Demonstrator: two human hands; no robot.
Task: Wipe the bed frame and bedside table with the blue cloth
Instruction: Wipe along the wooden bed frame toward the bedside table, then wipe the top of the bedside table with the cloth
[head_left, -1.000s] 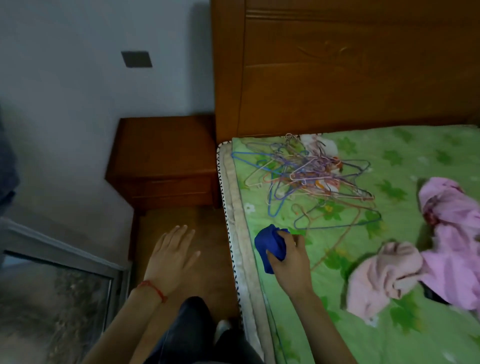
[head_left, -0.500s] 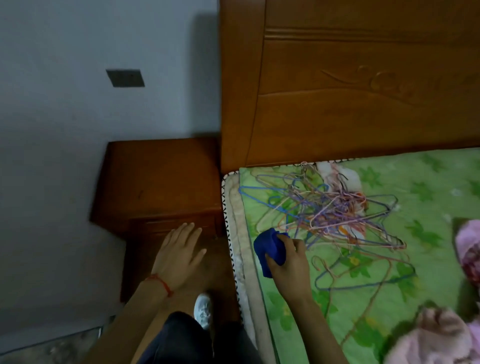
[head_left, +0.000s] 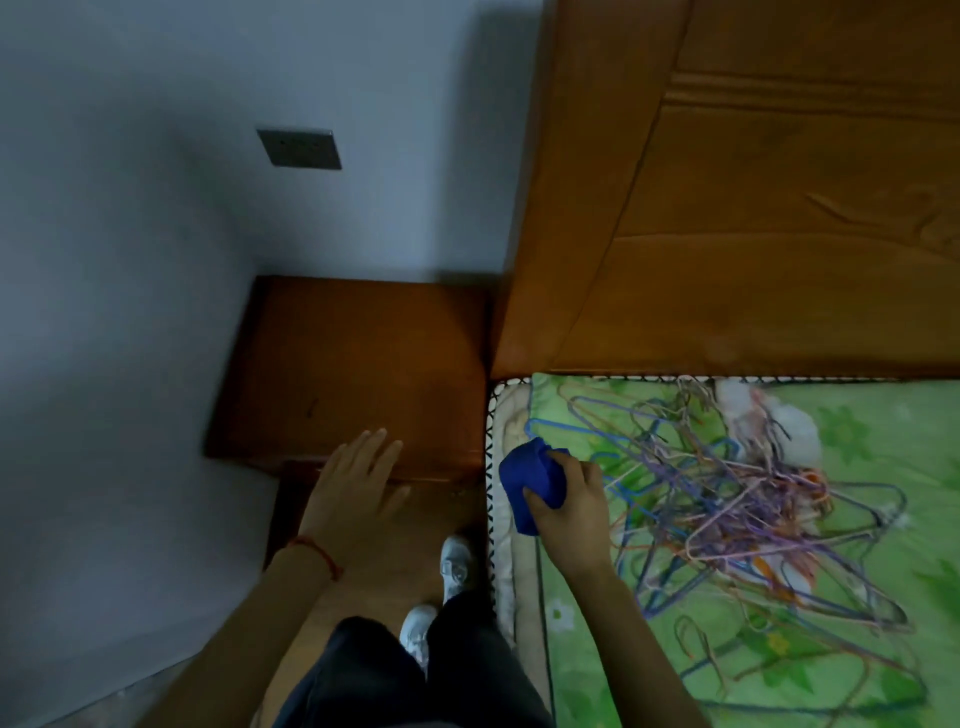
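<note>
My right hand (head_left: 571, 506) grips a bunched blue cloth (head_left: 530, 480) above the left edge of the mattress (head_left: 506, 415). My left hand (head_left: 350, 493) is spread flat with straight fingers over the front edge of the dark wooden bedside table (head_left: 358, 364); whether it touches the wood is unclear. The tall wooden headboard of the bed frame (head_left: 727, 249) rises behind the mattress, to the right of the table.
A tangle of wire hangers (head_left: 727, 499) lies on the green sheet (head_left: 857, 649) right of the cloth. The grey wall with a socket plate (head_left: 300, 148) stands left and behind. My legs and white shoes (head_left: 454, 564) fill the narrow wooden floor strip between table and bed.
The view has moved closer to the table and headboard. My left hand has come forward over the table's front edge. My right hand still grips the cloth at the mattress edge.
</note>
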